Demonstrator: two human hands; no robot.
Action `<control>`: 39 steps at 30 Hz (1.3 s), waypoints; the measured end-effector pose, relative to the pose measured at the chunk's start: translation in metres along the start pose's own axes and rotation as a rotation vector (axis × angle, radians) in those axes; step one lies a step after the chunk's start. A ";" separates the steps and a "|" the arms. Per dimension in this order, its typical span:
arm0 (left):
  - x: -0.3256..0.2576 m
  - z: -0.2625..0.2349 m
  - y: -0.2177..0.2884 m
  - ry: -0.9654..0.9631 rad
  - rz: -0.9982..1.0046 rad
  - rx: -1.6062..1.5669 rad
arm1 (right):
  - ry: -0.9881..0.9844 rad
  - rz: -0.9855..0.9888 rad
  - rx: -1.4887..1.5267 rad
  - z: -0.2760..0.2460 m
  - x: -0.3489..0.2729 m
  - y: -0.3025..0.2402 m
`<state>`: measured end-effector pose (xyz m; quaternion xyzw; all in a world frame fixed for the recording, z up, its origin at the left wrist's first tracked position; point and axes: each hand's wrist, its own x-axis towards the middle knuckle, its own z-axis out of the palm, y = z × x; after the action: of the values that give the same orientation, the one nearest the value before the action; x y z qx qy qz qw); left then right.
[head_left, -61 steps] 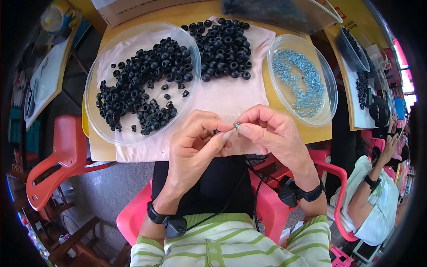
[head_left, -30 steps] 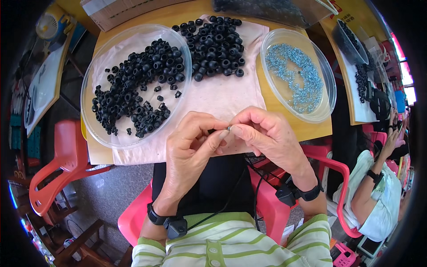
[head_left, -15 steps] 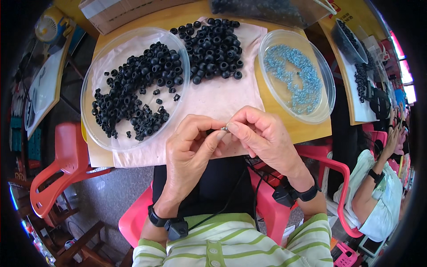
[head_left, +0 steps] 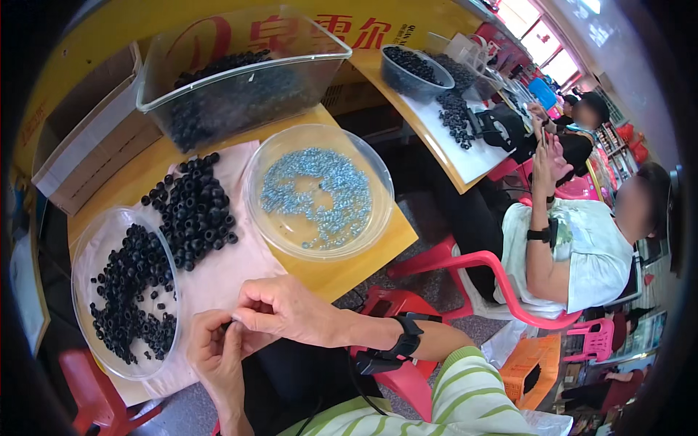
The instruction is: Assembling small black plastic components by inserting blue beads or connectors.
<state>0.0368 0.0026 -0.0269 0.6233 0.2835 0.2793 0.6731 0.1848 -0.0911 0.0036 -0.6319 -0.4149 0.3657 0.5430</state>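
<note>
Over the near edge of the pink cloth, my left hand [head_left: 218, 352] and my right hand [head_left: 287, 311] meet at their fingertips. Both are closed in a pinch. Between them shows a small dark piece [head_left: 227, 325], mostly covered by the left fingers and too small to name. Just left of the hands lies a round clear tub [head_left: 77, 305] of small black hollow parts [head_left: 138, 291]. Beyond the hands, larger black round hollow parts [head_left: 196, 211] are heaped on the pink cloth [head_left: 251, 251]. A second clear tub [head_left: 382, 182] holds small bluish clear pieces [head_left: 320, 192].
At the back of the yellow table [head_left: 392, 240] stand a large clear bin [head_left: 240, 87] of black parts and a cardboard box [head_left: 102, 160]. To the right, a person [head_left: 574, 247] sits on a pink chair [head_left: 502, 283] beside another table. An orange crate [head_left: 534, 363] is on the floor.
The view has swung to the right, bringing the seated person and the other table further in. My hands stay pinched together at the fingertips.
</note>
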 end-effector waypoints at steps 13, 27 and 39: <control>0.002 0.000 0.005 0.042 -0.052 0.120 | 0.018 -0.024 -0.049 0.006 0.006 0.010; 0.004 0.001 0.017 -0.018 -0.134 -0.122 | 0.051 0.227 0.177 0.004 0.000 -0.005; 0.007 -0.002 0.020 -0.097 -0.187 -0.079 | 0.042 0.156 0.094 0.002 -0.003 -0.001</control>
<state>0.0400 0.0104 -0.0071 0.5799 0.2962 0.1955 0.7333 0.1819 -0.0932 0.0049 -0.6436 -0.3354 0.4126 0.5505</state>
